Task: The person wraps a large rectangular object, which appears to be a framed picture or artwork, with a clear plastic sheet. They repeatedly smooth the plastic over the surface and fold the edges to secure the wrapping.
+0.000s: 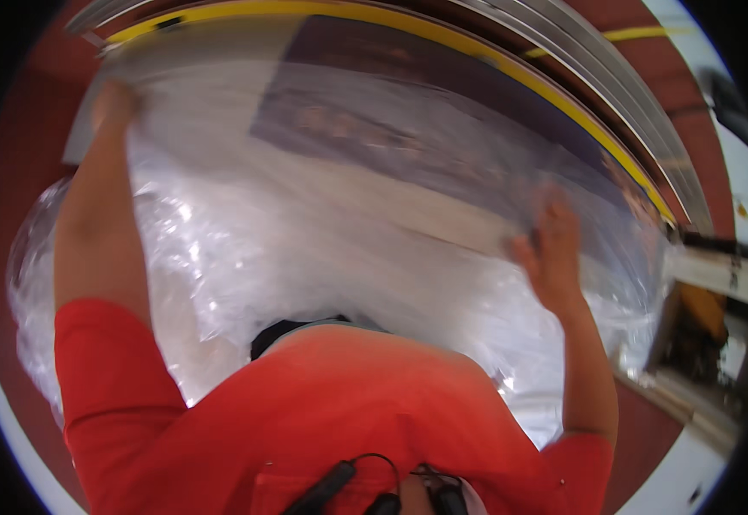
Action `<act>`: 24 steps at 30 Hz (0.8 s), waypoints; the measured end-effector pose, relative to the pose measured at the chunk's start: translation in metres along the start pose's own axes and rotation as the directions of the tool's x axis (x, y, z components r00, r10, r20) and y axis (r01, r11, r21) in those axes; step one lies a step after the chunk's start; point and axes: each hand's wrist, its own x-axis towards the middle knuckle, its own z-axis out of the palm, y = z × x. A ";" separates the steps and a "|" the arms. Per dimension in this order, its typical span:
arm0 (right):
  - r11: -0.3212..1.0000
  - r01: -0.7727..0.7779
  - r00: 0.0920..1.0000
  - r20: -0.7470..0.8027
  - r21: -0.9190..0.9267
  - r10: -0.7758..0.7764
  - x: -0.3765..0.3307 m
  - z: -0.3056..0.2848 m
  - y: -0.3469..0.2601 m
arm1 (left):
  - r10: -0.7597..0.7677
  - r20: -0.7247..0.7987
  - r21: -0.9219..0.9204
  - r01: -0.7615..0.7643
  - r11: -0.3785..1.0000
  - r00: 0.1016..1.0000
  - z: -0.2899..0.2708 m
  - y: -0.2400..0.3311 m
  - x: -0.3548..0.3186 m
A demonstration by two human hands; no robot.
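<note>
A thin clear plastic sheet (211,232), wrinkled and shiny, is spread in front of me and bunches up near my body. Under part of it shows a flat pale board (219,103) with a dark purple printed area (348,116). My left hand (116,105) is stretched out to the far left, at the sheet's edge; motion smears its fingers, so its grip is unclear. Over the right part of the sheet is my right hand (554,245), thumb and fingers apart and blurred, with nothing seen in it. Whether its palm touches the plastic I cannot tell.
Along the far side runs a curved-looking yellow strip (563,94), with a silver metal rail (623,81) beyond it. At the right stands an open box or crate (691,335) with dark and orange contents. Red-brown floor (35,129) shows around the sides.
</note>
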 end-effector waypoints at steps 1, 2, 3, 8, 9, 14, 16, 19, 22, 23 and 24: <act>0.996 0.073 0.994 0.077 0.054 -0.077 0.011 -0.015 -0.010 | -0.150 -0.039 -0.226 0.138 0.964 0.988 0.016 -0.018 0.003; 1.000 -0.026 0.999 0.025 -0.001 0.026 0.013 -0.015 0.017 | -0.128 -0.124 -0.251 0.094 0.964 0.984 0.064 -0.062 0.039; 0.983 -0.171 0.985 -0.019 -0.066 0.170 0.004 -0.007 0.061 | -0.162 -0.093 -0.286 0.129 0.950 0.983 0.042 -0.035 0.028; 0.898 -0.429 0.899 -0.143 -0.101 0.413 -0.022 0.008 0.147 | -0.112 -0.150 -0.316 0.059 0.947 0.982 0.049 -0.031 0.031; 0.944 -0.293 0.946 -0.188 -0.150 0.263 -0.005 0.005 0.103 | -0.122 -0.171 -0.318 0.063 0.946 0.978 0.055 -0.041 0.032; 0.985 -0.174 0.970 -0.173 -0.005 0.171 0.030 0.008 0.042 | -0.022 -0.138 -0.358 -0.030 0.933 0.990 0.054 -0.053 0.029; 0.987 -0.153 0.951 -0.280 -0.046 0.135 0.042 0.013 0.054 | 0.052 -0.127 -0.412 -0.100 0.906 0.991 0.080 -0.089 0.047; 0.953 -0.267 0.898 -0.321 0.145 0.301 0.059 0.013 0.076 | 0.093 -0.109 -0.968 -0.127 0.217 0.990 0.072 -0.119 0.034; 0.949 -0.286 0.814 -0.488 0.134 0.314 0.066 0.025 0.089 | 0.154 -0.347 -0.867 -0.379 0.323 0.925 0.022 -0.129 -0.001; 0.951 -0.285 0.822 -0.480 0.120 0.307 0.066 0.026 0.087 | 0.096 -0.113 -0.993 -0.109 -0.041 0.989 0.016 -0.134 -0.011; 0.952 -0.288 0.828 -0.473 0.104 0.302 0.066 0.027 0.086 | 0.136 0.134 -0.897 0.179 -0.403 0.982 0.011 -0.134 -0.014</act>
